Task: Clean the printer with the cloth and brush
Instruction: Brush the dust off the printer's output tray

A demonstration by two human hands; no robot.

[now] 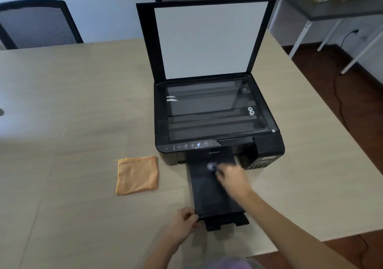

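A black printer (267,146) stands on the table with its scanner lid (209,40) raised and the glass (211,109) bare. Its black output tray (207,194) is pulled out toward me. My right hand (234,180) is blurred over the tray's far end, closed on a small brush whose pale tip (211,166) touches the tray. My left hand (183,226) pinches the tray's near left corner. A folded orange cloth (136,175) lies flat on the table left of the tray, apart from both hands.
The beige table (83,102) extends far to the left; its right edge (323,102) runs close past the printer. Two black mesh chairs (39,23) stand behind the table. A grey shelf with boxes (331,5) and a trailing black cable (339,94) are at the right.
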